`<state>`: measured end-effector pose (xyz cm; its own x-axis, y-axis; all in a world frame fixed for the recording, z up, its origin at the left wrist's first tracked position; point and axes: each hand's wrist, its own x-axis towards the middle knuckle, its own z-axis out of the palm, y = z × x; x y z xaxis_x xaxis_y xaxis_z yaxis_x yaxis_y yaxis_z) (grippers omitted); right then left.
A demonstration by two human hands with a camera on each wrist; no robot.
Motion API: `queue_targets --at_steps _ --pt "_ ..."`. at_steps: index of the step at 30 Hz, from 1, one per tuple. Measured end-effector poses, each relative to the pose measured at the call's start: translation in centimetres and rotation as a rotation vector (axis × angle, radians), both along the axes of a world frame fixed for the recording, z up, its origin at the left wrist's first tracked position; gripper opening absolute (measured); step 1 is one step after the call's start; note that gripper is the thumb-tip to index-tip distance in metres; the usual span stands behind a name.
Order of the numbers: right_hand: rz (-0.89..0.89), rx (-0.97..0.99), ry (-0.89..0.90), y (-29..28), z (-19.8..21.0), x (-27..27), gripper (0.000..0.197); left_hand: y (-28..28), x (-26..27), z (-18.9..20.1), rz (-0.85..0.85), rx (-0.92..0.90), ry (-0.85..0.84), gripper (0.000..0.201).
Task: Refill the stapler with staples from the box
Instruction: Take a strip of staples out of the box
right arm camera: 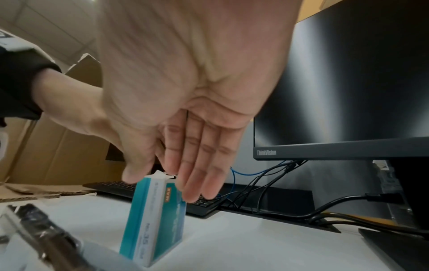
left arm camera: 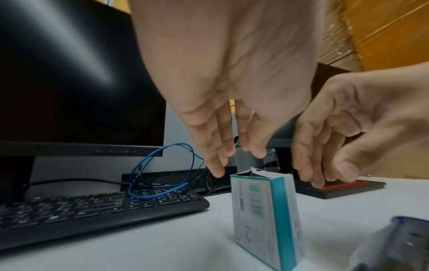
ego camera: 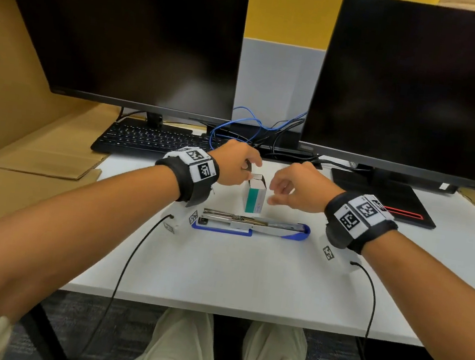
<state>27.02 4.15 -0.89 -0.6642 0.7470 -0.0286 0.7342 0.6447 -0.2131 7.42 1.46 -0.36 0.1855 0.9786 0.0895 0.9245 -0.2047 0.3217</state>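
Observation:
A small white and teal staple box stands upright on the white desk, its top flaps open. Just in front of it the blue stapler lies folded out flat, with its metal staple channel facing up. My left hand hovers over the box's top left corner with fingers hanging straight, and I see nothing in it. My right hand is close beside the box's right side, with relaxed fingers and the thumb near the top flap; it grips nothing.
A black keyboard lies behind on the left. Two dark monitors stand at the back, with blue and black cables between them. The right monitor's flat base sits right of my hands. Cardboard covers the left.

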Motion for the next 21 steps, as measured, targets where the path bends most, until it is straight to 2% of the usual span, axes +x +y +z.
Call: queue_targets --at_steps 4,15,21 --pt "-0.04 0.043 0.027 0.9 -0.4 -1.5 0.045 1.0 0.7 0.1 -0.033 -0.1 0.039 0.043" --pt "-0.021 0.03 -0.024 0.9 -1.1 -3.0 0.039 1.1 0.6 -0.3 -0.076 -0.005 0.119 0.034" --pt "-0.036 0.102 0.139 0.8 -1.2 -2.0 0.023 1.3 0.8 -0.5 -0.035 -0.012 0.101 0.032"
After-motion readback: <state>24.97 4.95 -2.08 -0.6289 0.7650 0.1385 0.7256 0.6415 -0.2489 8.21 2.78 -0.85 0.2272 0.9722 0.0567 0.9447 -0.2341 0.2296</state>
